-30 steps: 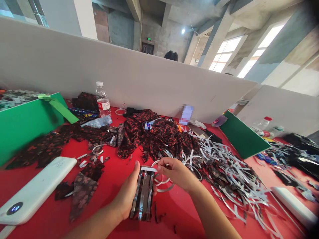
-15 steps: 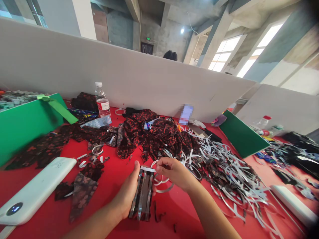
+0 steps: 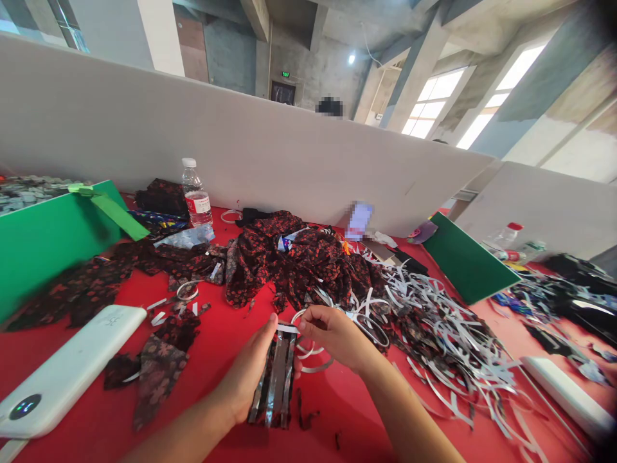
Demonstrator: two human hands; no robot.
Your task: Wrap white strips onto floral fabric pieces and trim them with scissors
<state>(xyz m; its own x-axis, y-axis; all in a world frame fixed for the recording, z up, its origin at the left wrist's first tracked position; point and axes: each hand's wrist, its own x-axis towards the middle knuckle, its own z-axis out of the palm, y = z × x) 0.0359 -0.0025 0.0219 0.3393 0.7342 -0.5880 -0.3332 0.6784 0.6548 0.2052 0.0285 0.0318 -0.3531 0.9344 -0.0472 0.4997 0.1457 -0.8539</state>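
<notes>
My left hand (image 3: 253, 370) is wrapped round a flat, dark panel (image 3: 277, 379) with shiny lengthwise bands and dark patterned fabric showing at its edges. Across the panel's top end lies a narrow white strip (image 3: 287, 328), its left end against my left thumb. The fingers of my right hand (image 3: 337, 334) pinch that strip at the panel's top right corner. White loops of strip (image 3: 318, 369) hang beneath my right hand and rest on the red tabletop (image 3: 357, 418). The fingers behind the panel are mostly hidden.
Dark red-flowered fabric (image 3: 303, 257) is heaped ahead, beside a tangle of white strips (image 3: 448, 341) on the right. A white power bank (image 3: 72, 373) lies left. A water bottle (image 3: 196, 202) stands by the grey partition (image 3: 270, 148). Green boards (image 3: 467, 260) flank the space.
My left thumb has shifted slightly right, onto the end of the white strip at the panel's top. My right hand has edged left and stays pinched there.
</notes>
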